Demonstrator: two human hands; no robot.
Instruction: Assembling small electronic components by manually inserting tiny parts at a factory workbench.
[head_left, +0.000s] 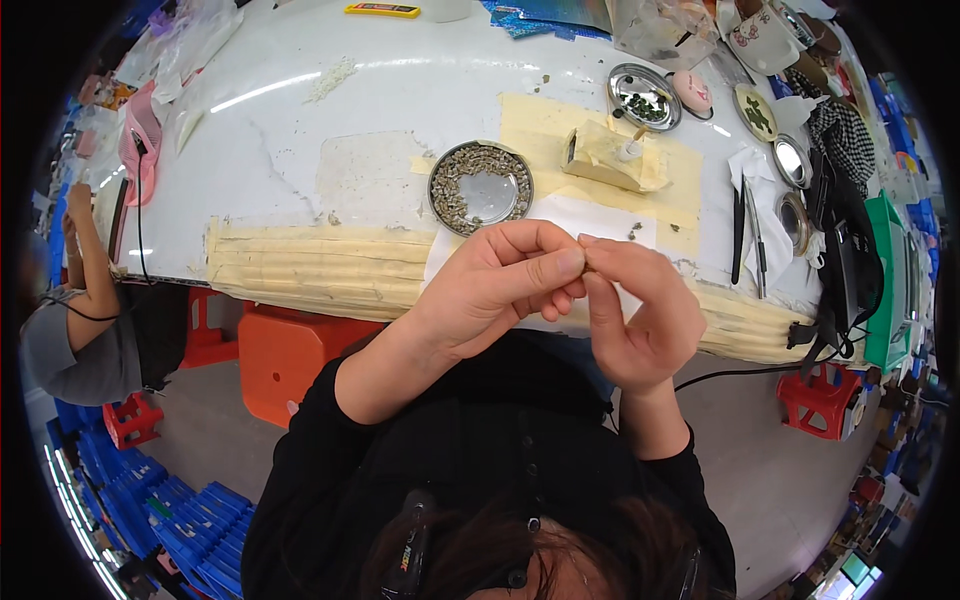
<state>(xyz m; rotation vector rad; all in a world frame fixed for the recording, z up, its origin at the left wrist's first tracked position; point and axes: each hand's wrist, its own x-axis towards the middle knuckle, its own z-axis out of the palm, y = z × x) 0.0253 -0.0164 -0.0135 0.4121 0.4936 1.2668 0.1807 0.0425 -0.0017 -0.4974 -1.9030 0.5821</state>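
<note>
In the head view, a round dish (490,200) stands on the white surface (270,130), small grey pieces (452,190) heaped around its wall and its middle bare. Both hands are held to the right of the dish, on the person's side of it. The left hand (500,275) has thumb and forefinger pinched closed, and the right hand (645,315) meets it with its own thumb and forefinger brought together; whether either grip has a piece in it is too small to tell. White paper (590,212) lies to the right of the dish, partly behind the hands. Farther right of the dish sits a tape-covered block (612,160) with a peg (632,148) standing on it. Right of the dish and farther from the person, a metal plate (628,84) holds dark green pieces (645,107), beside a pink case (692,92). Well to the right of the dish lie two slim tools (755,240). Beyond the dish, at the far side, is a yellow cutter (382,10). Left of the dish, below the surface, stands an orange stool (285,365); farther left sits a co-worker (80,340).
</note>
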